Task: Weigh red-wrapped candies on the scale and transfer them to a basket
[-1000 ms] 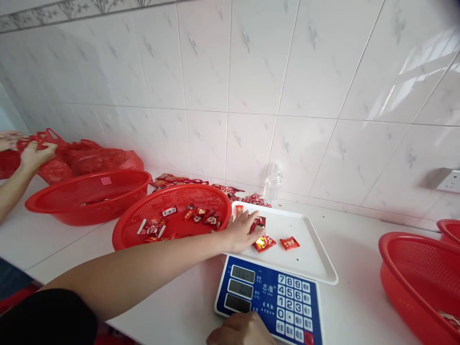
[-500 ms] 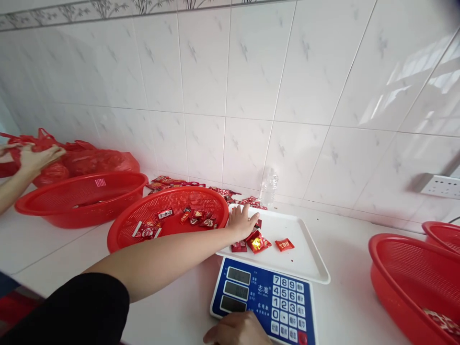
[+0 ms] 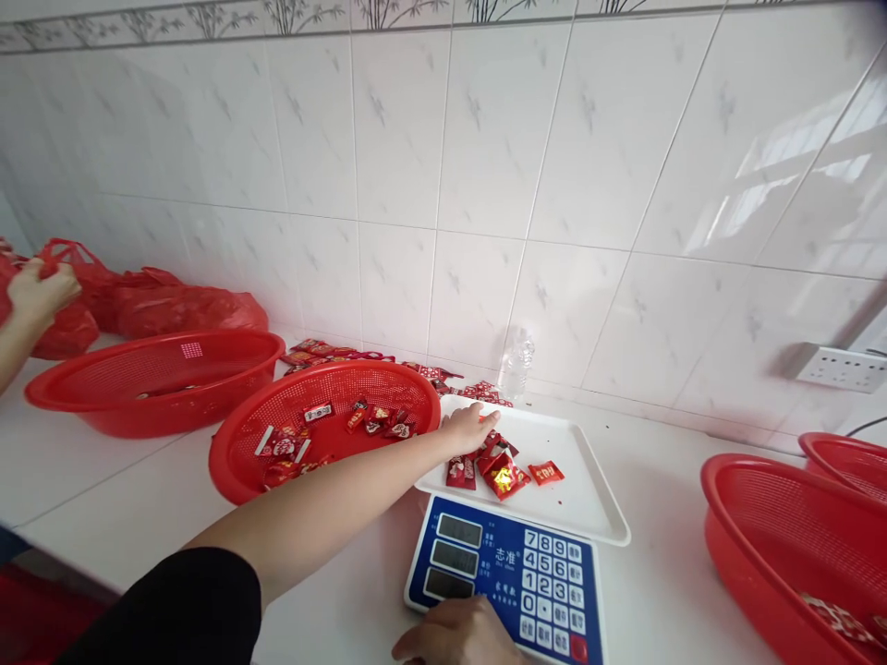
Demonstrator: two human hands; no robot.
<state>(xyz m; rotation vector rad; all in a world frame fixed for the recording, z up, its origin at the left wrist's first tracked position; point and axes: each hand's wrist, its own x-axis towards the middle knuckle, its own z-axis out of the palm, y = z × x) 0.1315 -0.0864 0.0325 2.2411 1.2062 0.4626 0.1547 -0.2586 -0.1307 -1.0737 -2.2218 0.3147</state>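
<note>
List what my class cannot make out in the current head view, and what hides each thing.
All in the head view:
- Left hand: whether its grip holds anything; the hand itself hides this.
- Right hand: its lower part; the bottom edge cuts it off.
- Scale displays: their readings; too small and dim.
- Nearer right basket: its far side; cut off by the right edge.

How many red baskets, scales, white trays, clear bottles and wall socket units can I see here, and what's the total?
Red baskets: 4, two at the right cut off by the picture's edge
Scale: 1
White tray: 1
Clear bottle: 1
Wall socket unit: 1
Total: 8
</note>
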